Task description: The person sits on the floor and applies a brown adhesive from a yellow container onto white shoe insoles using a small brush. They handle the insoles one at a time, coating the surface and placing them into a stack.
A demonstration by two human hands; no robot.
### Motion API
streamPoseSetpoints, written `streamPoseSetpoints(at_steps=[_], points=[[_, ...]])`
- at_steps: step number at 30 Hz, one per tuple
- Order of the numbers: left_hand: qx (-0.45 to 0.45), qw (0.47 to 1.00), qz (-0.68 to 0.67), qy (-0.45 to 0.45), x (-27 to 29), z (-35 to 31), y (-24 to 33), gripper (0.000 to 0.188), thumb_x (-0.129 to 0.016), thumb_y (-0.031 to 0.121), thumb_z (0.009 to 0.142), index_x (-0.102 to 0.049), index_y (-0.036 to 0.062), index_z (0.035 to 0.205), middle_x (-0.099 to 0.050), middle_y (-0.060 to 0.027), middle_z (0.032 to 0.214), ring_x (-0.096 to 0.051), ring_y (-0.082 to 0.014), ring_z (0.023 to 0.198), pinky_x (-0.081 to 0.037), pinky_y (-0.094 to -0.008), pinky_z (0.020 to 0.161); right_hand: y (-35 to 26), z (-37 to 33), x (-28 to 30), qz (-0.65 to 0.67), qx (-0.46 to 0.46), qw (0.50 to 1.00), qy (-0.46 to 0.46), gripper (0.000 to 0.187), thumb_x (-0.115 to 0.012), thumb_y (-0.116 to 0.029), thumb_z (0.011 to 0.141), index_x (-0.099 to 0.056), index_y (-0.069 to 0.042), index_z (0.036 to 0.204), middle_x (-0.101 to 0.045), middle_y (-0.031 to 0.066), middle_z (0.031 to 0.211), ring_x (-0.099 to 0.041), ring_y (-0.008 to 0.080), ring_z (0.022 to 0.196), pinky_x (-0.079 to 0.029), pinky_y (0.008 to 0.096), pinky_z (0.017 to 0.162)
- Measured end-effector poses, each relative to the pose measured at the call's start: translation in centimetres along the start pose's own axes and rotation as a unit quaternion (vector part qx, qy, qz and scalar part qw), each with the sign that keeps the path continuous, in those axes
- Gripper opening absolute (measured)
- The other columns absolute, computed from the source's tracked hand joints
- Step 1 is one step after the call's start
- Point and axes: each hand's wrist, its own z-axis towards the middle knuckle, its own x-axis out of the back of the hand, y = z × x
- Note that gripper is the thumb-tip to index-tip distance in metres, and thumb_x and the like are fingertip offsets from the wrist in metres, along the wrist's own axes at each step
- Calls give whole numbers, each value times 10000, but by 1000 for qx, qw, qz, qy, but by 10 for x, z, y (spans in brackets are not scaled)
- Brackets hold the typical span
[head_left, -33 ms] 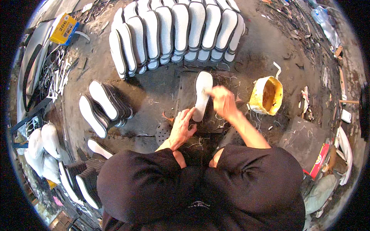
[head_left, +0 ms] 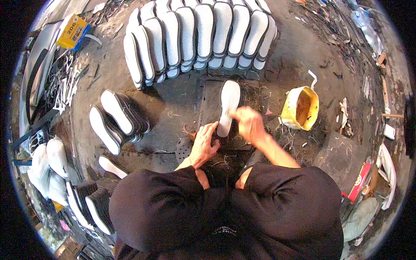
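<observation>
White-faced shoe sole (head_left: 230, 95) lies flat on a dark board (head_left: 209, 97), just ahead of my left hand (head_left: 203, 146) and to the left of my right hand (head_left: 250, 125); its narrower end points toward me; my left hand is loosely spread, thumb apart from the fingers, fingertips at the sole's near left edge; my right hand is curled at the sole's right edge, by its middle, and I cannot tell whether it grips anything; a yellow bucket (head_left: 289, 107), brown-stained inside, stands right of my right hand; upright rows of soles (head_left: 203, 32) stand beyond both hands; sole stacks (head_left: 116, 112) lean left of my left hand; a perforated clog (head_left: 183, 148) sits just beside that hand.
</observation>
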Motion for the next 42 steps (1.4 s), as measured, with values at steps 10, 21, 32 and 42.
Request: streamPoseSetpoints(at_steps=[10, 21, 32, 42], points=[[-4, 997, 74, 11, -10, -2, -2, 818, -862, 153, 873, -517, 42, 1606, -597, -210, 1487, -563, -436, 1342, -476, -512, 1178, 15, 90, 12, 22, -220, 975, 31, 221, -640, -154, 1002, -737, -38, 1163, -781, 261, 976, -772, 483, 910, -602, 562, 787], [5, 997, 71, 40, -9, -6, 4, 776, -855, 133, 858, -556, 22, 1565, -631, -201, 1421, -580, -422, 1277, -493, -510, 1115, 33, 139, 18, -123, 80, 984, -97, 288, -609, -197, 958, -821, -274, 1137, -789, 51, 991, -735, 277, 975, -480, 478, 863], [174, 940, -143, 255, 17, 0, -23, 337, -617, -101, 928, -638, 25, 1239, -730, -96, 1075, -703, -190, 931, -579, -318, 862, -72, -28, -19, 10, 62, 993, -101, 349, -682, -72, 887, -786, -215, 1187, -786, 73, 1033, -739, 268, 1018, -493, 468, 911], [22, 998, 36, 54, -24, 18, 19, 1066, -979, 247, 775, -393, -7, 1628, -532, -254, 1422, -519, -444, 1348, -465, -508, 1180, 44, -48, 165, -215, -298, 893, 261, 350, -567, -227, 1135, -685, -108, 1443, -749, 130, 1317, -682, 334, 1288, -488, 548, 1066]])
